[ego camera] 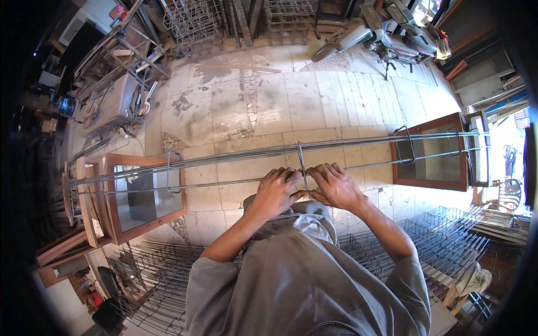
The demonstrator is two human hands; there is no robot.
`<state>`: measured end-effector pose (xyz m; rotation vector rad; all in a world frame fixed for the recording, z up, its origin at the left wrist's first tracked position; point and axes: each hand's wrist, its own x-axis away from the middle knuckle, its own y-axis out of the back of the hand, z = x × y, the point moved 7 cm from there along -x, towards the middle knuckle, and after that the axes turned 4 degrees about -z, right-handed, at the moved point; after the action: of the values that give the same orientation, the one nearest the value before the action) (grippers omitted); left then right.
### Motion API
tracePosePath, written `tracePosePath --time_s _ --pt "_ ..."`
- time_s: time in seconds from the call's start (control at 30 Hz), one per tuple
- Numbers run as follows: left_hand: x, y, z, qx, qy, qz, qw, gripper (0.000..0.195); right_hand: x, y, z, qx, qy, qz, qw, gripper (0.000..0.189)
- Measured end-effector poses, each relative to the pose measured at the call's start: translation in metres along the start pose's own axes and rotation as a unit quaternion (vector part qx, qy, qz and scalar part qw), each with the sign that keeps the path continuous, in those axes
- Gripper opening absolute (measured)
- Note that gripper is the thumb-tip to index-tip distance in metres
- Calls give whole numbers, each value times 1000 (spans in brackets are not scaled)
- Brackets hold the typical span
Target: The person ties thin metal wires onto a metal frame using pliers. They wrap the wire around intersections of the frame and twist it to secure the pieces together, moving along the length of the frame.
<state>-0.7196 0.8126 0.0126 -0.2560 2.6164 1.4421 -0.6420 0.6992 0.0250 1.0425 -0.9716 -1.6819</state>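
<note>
Long steel reinforcing bars (235, 156) run across in front of me, resting at both ends on wooden frames with glass panes. A bent steel stirrup (301, 161) stands across the bars at the middle. My left hand (278, 189) grips the near bar and the stirrup's left side, thumb towards its lower end. From the right, my right hand (336, 185) holds the same stirrup and bar, its thumb meeting the left one. More stirrups hang around the bars, one near the left frame (170, 171) and another near the right frame (410, 145).
Stacked rebar cages lie behind me at right (441, 235) and left (168, 269). A motorcycle (395, 40) stands at the far right. Wire cages (191, 25) lean at the far side. A cluttered bench (111, 103) is at left, and a wood strip (239, 68) lies on the tiled floor.
</note>
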Motion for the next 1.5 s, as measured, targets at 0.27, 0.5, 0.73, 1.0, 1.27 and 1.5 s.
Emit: tracePosePath --time_s 0.27,0.5,0.73,1.0,1.27,1.5 --pt "-1 -3 3 21 17 14 1000 52 3 -4 1 -10 -19 -1 1000 51" --pt "-2 1 7 88 -5 -17 996 67 -6 2 1 -92 -9 10 996 50" --pt "-1 -8 1 -43 -19 24 999 57 -5 -2 -3 -45 -5 14 999 51" --pt "6 -14 2 -39 -42 0 998 46 -14 -12 -7 -66 -46 116 990 43" --pt "3 -16 9 -18 -22 6 1000 44 -15 9 -8 -136 -7 22 990 36" --pt "5 -11 4 -8 -43 18 999 40 -11 4 -7 -146 -30 23 989 27"
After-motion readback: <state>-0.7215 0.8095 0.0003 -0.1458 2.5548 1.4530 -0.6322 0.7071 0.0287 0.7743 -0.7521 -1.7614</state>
